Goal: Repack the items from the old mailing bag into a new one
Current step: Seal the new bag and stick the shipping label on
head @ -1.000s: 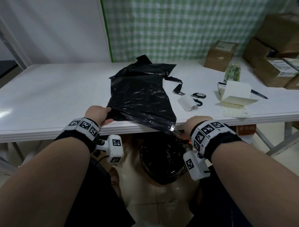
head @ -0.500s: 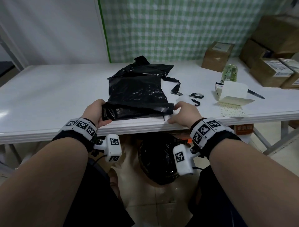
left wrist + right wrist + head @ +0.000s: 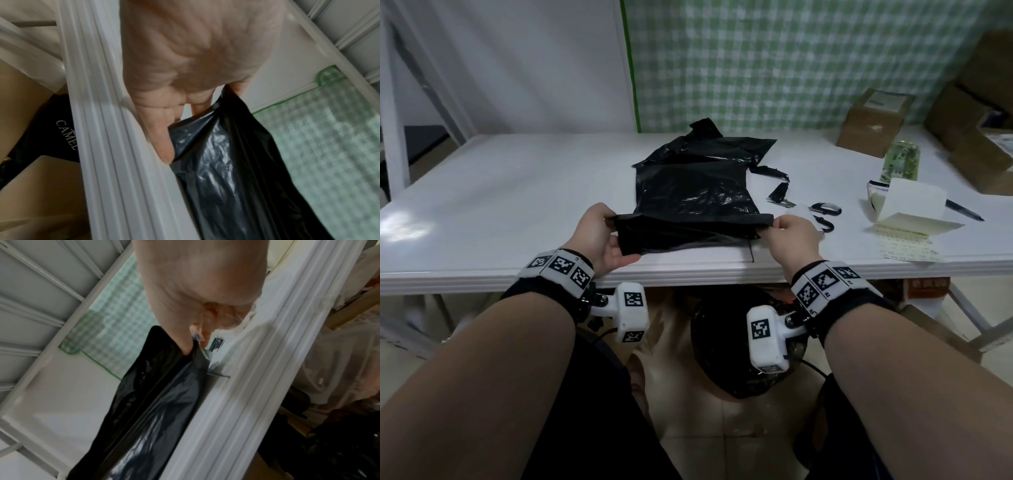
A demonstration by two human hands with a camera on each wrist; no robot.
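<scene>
A black mailing bag [image 3: 695, 192] lies on the white table [image 3: 517, 192], its near flap folded over at the table's front edge. My left hand [image 3: 602, 236] grips the flap's left corner, thumb under the fold; the left wrist view shows the same bag [image 3: 226, 162] against my left hand [image 3: 174, 123]. My right hand [image 3: 789, 233] pinches the flap's right corner, seen close in the right wrist view with bag [image 3: 168, 394] and right hand [image 3: 197, 334]. A torn black strip [image 3: 774, 178] lies beside the bag. What the bag contains is hidden.
Scissors [image 3: 825, 214], a white label roll [image 3: 907, 202], a pen [image 3: 964, 214] and a green bottle [image 3: 900, 161] lie at the right. Cardboard boxes [image 3: 873, 121] stand at the back right. A black-lined bin [image 3: 739, 342] sits under the table.
The bag's near end hung over the table edge; both hands have lifted it onto the table and folded the flap over. The right hand came up from below the edge.
</scene>
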